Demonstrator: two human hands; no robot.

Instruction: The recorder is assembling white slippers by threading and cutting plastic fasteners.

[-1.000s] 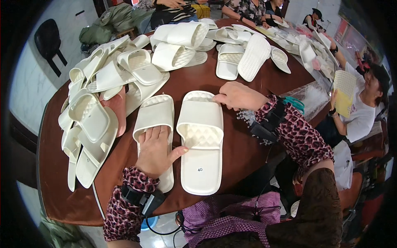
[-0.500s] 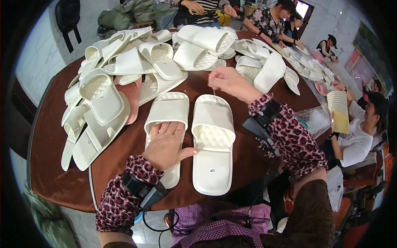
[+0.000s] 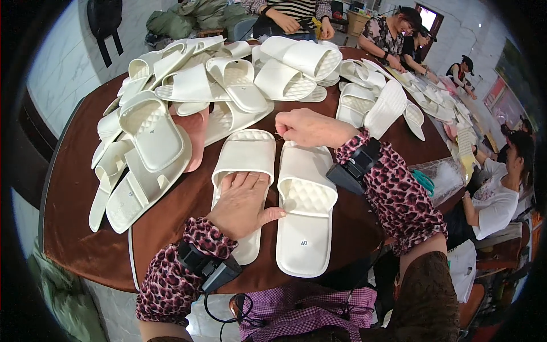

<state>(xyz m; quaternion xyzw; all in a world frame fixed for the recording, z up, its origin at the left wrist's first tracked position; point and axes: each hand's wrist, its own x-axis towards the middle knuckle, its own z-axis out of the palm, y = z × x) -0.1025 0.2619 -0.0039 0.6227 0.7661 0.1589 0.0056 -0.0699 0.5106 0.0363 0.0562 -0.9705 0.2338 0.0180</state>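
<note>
Two cream slippers lie side by side in front of me, toes pointing away. My left hand (image 3: 238, 208) lies flat on the left slipper (image 3: 246, 153), fingers stretched and their tips at the strap opening. Its thumb sticks out to the edge of the right slipper (image 3: 303, 242). Over the toe end of that right slipper is my right hand (image 3: 310, 129), its fingers pinched together. Whatever sits in the pinch is too small or hidden to name.
A heap of cream slippers (image 3: 188, 82) covers the far and left parts of the brown-covered table (image 3: 74, 228), with a pink slipper (image 3: 194, 134) among them. A clear plastic bag (image 3: 441, 176) lies at the right edge. Several people work around the tables.
My right hand has come down and nearer, onto the toe of the right slipper. My left hand keeps its place on the left slipper. The whole view has shifted slightly.
</note>
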